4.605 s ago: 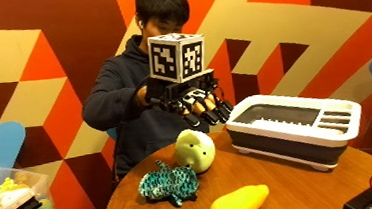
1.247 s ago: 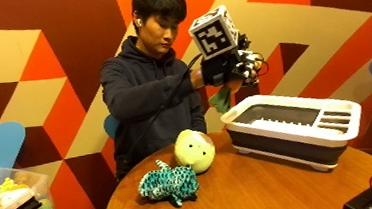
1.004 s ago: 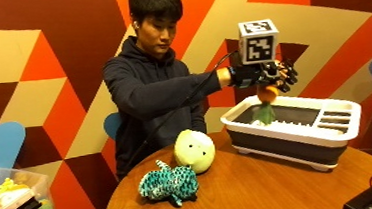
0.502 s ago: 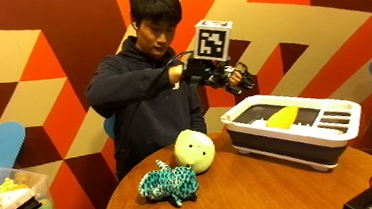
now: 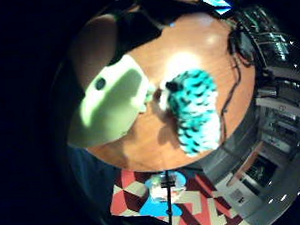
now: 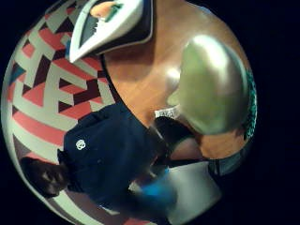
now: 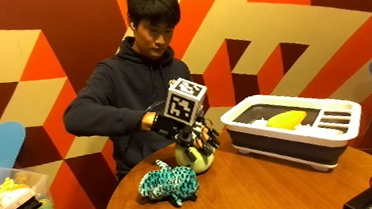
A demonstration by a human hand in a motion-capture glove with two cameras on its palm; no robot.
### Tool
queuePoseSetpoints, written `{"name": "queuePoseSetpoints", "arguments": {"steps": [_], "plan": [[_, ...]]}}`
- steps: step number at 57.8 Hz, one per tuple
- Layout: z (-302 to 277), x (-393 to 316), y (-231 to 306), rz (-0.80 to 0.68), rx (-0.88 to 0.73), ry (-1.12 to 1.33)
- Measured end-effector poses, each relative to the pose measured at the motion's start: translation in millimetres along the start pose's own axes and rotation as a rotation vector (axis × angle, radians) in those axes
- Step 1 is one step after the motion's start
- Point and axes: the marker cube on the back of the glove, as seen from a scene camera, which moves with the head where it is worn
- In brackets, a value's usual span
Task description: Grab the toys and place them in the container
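On the round wooden tabletop [image 7: 266,188], the gloved right hand [image 7: 188,134] is hovering with its grip spread wide and empty directly over the pale green plush [image 7: 194,159], risking nudging the teal patterned plush [image 7: 169,183] lying just beside it, while the yellow toy [image 7: 286,119] is sitting in the white container [image 7: 295,141] well apart.

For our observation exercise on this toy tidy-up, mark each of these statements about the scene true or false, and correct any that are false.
1. A yellow toy lies in the container. True.
2. The teal toy is in the container. False: it lies on the table.
3. The gloved hand is above the pale green toy. True.
4. The pale green toy sits on the floor. False: it rests on the table beside the teal toy.
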Motion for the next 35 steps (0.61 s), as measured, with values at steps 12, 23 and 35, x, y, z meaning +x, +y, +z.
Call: {"name": "queuePoseSetpoints", "arguments": {"steps": [12, 23, 35], "plan": [[38, 3, -17, -0.025, 0.111, 0.03], [24, 17, -31, -0.031, 0.234, -0.091], [-63, 16, -14, -0.026, 0.407, -0.219]]}}
